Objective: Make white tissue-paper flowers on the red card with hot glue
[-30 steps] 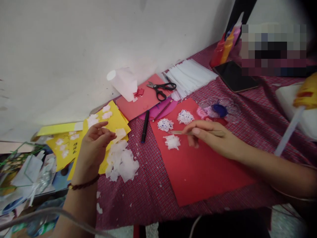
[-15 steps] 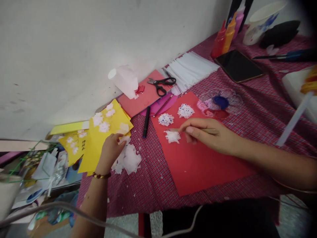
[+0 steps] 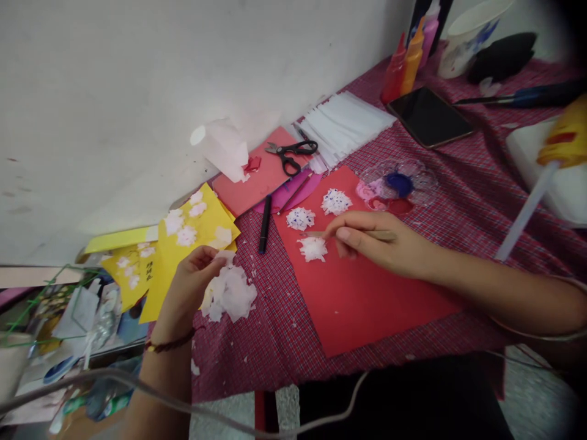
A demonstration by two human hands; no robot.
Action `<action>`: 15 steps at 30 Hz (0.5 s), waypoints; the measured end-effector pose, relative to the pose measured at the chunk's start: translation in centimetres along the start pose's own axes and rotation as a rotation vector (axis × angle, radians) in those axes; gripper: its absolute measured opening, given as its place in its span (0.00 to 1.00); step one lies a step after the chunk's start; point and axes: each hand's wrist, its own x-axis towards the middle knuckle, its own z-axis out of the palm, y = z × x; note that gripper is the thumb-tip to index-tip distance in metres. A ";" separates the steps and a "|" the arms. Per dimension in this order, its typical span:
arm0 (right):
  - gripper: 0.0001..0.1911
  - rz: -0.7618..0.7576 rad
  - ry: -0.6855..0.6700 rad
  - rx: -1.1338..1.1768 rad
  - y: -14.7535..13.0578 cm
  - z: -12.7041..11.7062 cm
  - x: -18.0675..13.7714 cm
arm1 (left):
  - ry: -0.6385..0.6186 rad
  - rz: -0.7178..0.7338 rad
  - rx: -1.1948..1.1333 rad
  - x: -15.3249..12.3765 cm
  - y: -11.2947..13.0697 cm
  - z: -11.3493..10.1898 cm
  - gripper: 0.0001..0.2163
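Observation:
My right hand [image 3: 367,238] is closed around a thin wooden stick [image 3: 385,234], perhaps a brush; its tip is by a white paper flower [image 3: 312,248] on a red sheet [image 3: 348,305]. Above that flower lie two blue-speckled white paper flowers, one at left [image 3: 300,218] and one at right [image 3: 336,201]. Between thumb and fingers, my left hand [image 3: 197,272] pinches a small piece of white tissue paper [image 3: 224,256]. A loose pile of torn white tissue [image 3: 236,293] lies just beside that hand on the checked cloth.
Yellow sheets [image 3: 162,293] with white flowers lie at left. A black marker [image 3: 265,225], scissors [image 3: 291,156] and a paint palette [image 3: 424,177] surround the red sheet's top. Further right are a phone [image 3: 428,116], paint bottles [image 3: 411,58] and a glue gun [image 3: 566,137]. A cable [image 3: 183,406] crosses in front.
My left hand has closed its fingers on a piece of tissue at the pile. The right hand stays with its stick at the white flower. The whole view has shifted slightly.

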 end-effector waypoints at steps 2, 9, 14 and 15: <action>0.11 -0.009 0.006 0.005 -0.2 -0.1 0.0 | -0.013 -0.039 -0.190 -0.6 1.0 0.6 0.14; 0.10 -0.061 0.037 0.073 -1.1 -0.2 0.0 | -0.103 -0.116 -0.288 -2.3 4.6 3.8 0.19; 0.11 -0.130 0.128 0.099 -1.7 -1.4 0.1 | -0.111 -0.113 -0.302 -2.7 7.2 6.7 0.10; 0.13 -0.139 0.143 0.108 -1.8 -1.7 0.2 | -0.122 -0.098 -0.299 -2.6 7.6 7.3 0.10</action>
